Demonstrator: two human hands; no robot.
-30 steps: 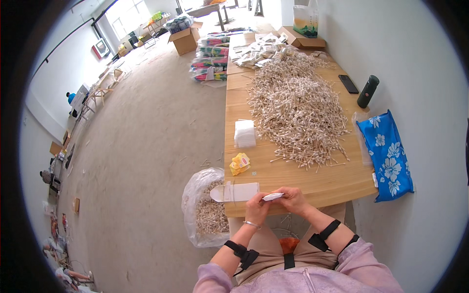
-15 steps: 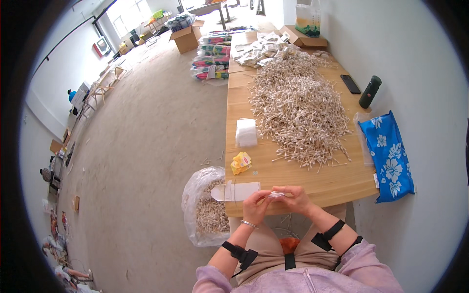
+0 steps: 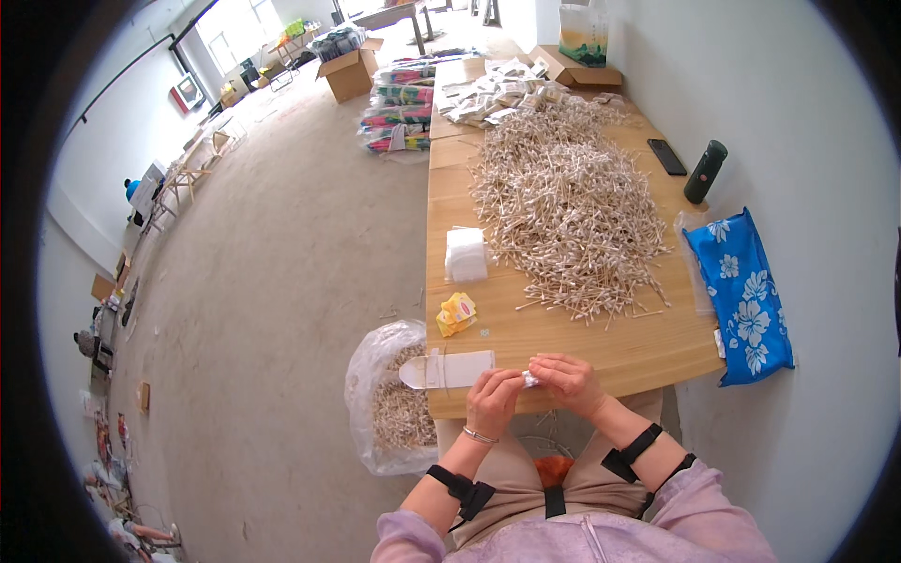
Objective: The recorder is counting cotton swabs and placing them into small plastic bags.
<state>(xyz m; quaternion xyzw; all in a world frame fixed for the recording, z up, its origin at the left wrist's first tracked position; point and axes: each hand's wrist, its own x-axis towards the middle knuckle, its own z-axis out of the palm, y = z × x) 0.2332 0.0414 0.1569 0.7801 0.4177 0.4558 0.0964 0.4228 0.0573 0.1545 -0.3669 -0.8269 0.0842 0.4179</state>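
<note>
One table carries one swab heap; one clear swab bag is left of that heap and nearer you, as is one white card. On your side of the heap, your left hand and right hand flank one small white packet, neither noticeably nearer, fingertips narrowly pinching it between them; you can't tell its long axis, since the fingers cover most of it.

The small white packet looks like shiny plastic, the table smooth, faintly glossy wood. The bracelet seems polished metal; the floor looks like matt concrete.
</note>
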